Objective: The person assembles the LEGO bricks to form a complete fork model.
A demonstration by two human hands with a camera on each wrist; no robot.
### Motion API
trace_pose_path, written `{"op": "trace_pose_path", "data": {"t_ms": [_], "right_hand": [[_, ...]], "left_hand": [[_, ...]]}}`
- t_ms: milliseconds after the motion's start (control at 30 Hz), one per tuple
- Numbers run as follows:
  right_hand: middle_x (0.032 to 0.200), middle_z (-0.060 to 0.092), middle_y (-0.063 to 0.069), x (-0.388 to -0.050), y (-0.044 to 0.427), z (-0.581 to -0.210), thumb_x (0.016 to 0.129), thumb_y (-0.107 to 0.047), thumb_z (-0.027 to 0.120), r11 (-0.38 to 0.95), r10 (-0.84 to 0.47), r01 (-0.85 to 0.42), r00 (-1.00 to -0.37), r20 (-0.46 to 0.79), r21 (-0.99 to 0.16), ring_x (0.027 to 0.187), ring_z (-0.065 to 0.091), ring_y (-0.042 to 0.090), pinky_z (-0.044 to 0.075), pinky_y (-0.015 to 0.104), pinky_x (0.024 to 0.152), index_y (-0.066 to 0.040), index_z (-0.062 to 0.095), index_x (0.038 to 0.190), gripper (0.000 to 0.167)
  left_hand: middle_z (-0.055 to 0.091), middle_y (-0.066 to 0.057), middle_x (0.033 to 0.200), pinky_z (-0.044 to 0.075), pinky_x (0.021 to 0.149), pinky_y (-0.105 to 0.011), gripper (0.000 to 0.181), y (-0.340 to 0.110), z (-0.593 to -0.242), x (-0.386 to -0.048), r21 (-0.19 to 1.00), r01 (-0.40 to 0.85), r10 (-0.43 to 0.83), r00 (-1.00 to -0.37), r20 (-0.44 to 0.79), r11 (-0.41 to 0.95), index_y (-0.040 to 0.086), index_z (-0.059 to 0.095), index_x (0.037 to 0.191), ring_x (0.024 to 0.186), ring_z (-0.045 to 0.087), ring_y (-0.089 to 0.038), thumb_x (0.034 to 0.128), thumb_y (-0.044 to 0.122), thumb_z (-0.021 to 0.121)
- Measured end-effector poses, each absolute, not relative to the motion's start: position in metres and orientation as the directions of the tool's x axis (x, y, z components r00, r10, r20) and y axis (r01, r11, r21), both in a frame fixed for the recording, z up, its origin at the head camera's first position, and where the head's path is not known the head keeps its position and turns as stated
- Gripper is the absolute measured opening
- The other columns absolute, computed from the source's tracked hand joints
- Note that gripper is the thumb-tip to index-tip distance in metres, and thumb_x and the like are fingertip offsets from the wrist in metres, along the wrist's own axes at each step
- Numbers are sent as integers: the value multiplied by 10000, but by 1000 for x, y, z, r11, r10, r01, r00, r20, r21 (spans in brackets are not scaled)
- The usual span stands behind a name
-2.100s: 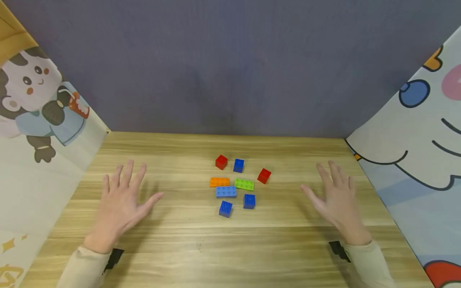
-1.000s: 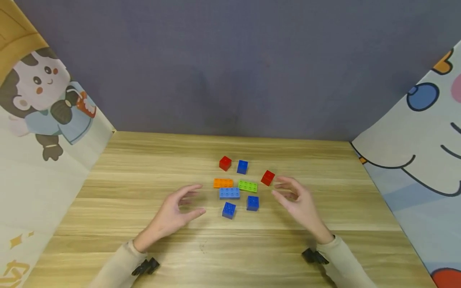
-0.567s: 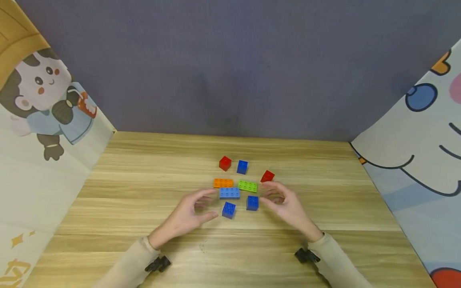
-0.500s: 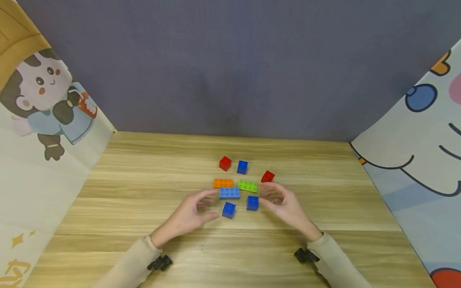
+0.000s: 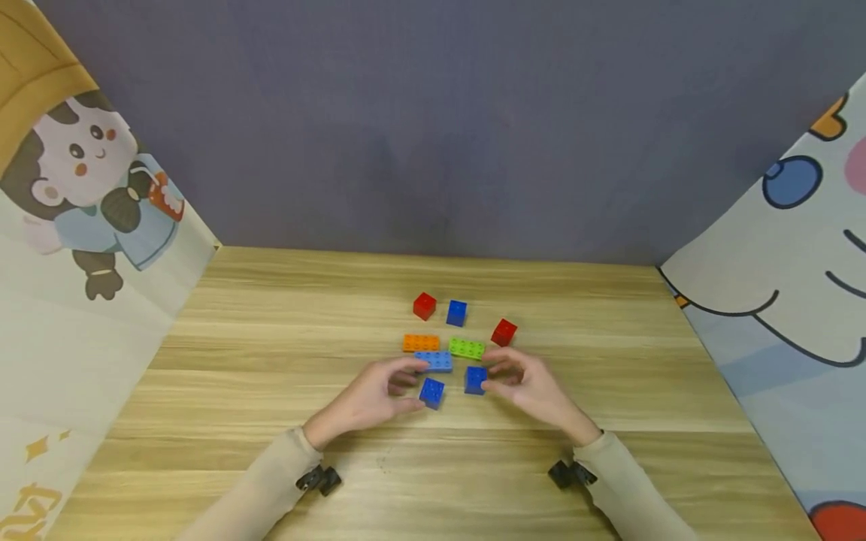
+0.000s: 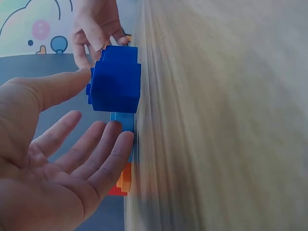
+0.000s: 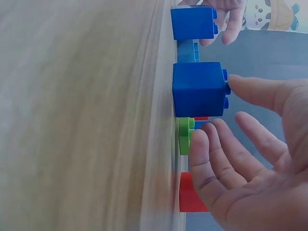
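In the head view, a square dark blue toy brick (image 5: 431,393) sits by the thumb of my left hand (image 5: 379,396). That hand's index finger overlaps the light blue brick (image 5: 438,361). Another square dark blue brick (image 5: 475,380) stands at the thumb of my right hand (image 5: 531,385). In the left wrist view, the fingers spread below the near blue brick (image 6: 115,86), the thumb tip at its studs. The right wrist view has the right thumb at the studs of its blue brick (image 7: 198,91), fingers loosely curved. Contact cannot be told. Neither hand grips anything.
Behind lie an orange brick (image 5: 421,343), a lime green brick (image 5: 467,348), a red brick (image 5: 425,306), a third dark blue brick (image 5: 456,312) and another red brick (image 5: 504,332). The wooden table (image 5: 284,300) meets a grey back panel (image 5: 433,135) and printed side panels.
Both hands have moved inward from the table's sides, with fingers less spread, to the two nearest dark blue bricks. The bricks stay put; the view has shifted slightly.
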State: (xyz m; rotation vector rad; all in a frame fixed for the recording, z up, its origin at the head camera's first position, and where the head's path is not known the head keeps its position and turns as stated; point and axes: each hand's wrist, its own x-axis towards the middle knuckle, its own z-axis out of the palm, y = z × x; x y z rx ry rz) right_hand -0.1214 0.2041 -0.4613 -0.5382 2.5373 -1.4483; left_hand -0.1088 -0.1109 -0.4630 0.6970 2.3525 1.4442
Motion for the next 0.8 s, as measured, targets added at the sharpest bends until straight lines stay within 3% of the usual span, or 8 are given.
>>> {"op": "trace_pose_path", "data": {"t_ms": [800], "right_hand": [[1264, 742, 140, -127, 202, -467, 914, -132, 840, 520, -423, -191, -904, -57, -832, 1082, 728, 268, 609, 248, 854, -59, 728, 1287, 396]], "left_hand": [[758, -80, 1228, 635, 943, -350, 410, -103, -463, -111, 851, 222, 510, -858, -62, 476, 73, 722, 1319, 1077, 715, -199, 922, 96, 822]]}}
